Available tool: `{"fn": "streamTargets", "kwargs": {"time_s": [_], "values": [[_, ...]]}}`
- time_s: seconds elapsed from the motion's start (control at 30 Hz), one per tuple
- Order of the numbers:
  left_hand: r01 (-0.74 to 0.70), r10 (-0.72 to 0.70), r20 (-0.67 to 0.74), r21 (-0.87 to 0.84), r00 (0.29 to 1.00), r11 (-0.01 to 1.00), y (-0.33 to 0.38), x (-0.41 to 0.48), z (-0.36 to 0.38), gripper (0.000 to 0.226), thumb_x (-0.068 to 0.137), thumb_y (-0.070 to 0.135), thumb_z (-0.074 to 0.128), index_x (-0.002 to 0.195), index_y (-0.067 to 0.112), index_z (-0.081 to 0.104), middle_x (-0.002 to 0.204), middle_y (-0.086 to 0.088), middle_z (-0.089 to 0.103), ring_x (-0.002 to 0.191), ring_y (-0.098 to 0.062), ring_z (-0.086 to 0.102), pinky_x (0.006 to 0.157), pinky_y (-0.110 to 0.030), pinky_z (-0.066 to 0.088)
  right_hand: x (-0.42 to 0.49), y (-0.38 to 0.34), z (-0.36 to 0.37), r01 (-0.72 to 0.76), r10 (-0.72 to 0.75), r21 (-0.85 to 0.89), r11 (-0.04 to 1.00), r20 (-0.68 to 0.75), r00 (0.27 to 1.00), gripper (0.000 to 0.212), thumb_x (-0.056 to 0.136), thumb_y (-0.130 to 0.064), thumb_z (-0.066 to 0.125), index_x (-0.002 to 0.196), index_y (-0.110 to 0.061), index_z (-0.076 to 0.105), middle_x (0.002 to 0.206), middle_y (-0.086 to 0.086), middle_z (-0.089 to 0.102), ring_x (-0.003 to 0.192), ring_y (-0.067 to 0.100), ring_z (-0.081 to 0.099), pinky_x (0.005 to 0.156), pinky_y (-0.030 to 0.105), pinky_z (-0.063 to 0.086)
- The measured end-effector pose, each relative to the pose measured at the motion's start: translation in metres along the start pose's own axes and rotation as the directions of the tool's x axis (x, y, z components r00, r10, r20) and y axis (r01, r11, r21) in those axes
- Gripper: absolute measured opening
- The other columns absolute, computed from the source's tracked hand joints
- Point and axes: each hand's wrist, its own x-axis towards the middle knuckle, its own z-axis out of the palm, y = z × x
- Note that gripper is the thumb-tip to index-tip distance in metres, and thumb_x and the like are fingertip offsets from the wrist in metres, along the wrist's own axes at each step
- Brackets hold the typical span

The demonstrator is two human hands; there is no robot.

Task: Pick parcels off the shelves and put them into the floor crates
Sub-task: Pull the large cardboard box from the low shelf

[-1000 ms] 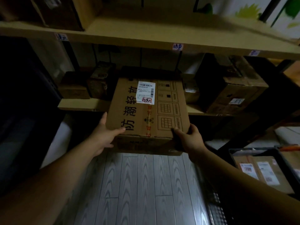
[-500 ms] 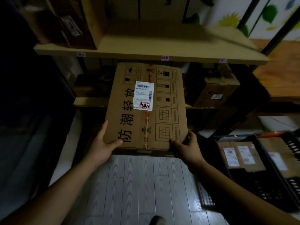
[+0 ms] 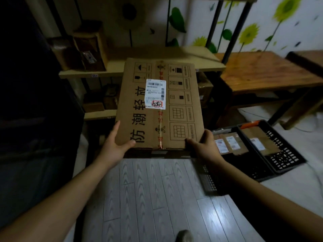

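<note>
Now both near corners of the parcel (image 3: 160,105) are pinched, left grip (image 3: 116,147) and right grip (image 3: 204,147) balancing its width, seemingly bound for the floor crates (image 3: 286,158).

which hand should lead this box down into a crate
Right, likely. Both hands grip the cardboard box at its near corners, but the black crates sit on the floor to the right, just past the right hand; the left hand is on the far side from them.
</note>
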Motion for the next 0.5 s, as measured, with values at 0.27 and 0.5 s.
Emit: {"fn": "streamTargets", "kwargs": {"time_s": [0.27,0.5], "values": [[-0.195,0.195,-0.013,-0.001,0.981,0.981,0.099,-0.049,0.052,0.087,0.083,0.014,0.068,0.148,0.035,0.015,0.147,0.001,0.036,0.130,-0.014,0.035,0.101,-0.032,0.032,-0.052,-0.060,-0.089,0.205,-0.209,-0.046,0.978,-0.146,0.967,0.078,0.091,-0.020,0.062,0.150,-0.040,0.014,0.142,-0.009,0.042,0.127,0.016,0.047,0.098,0.050,0.049],[-0.295,0.295,0.060,-0.016,0.954,0.955,0.177,-0.087,0.179,0.086,0.084,0.015,0.067,0.148,0.037,0.013,0.149,0.001,0.032,0.133,-0.018,0.033,0.105,-0.041,0.033,-0.075,-0.068,-0.244,0.331,-0.331,-0.040,0.943,-0.231,0.915,0.075,0.093,-0.016,0.060,0.151,-0.037,0.017,0.118,-0.022,0.052,0.115,0.003,0.051,0.081,0.021,0.054]]}}
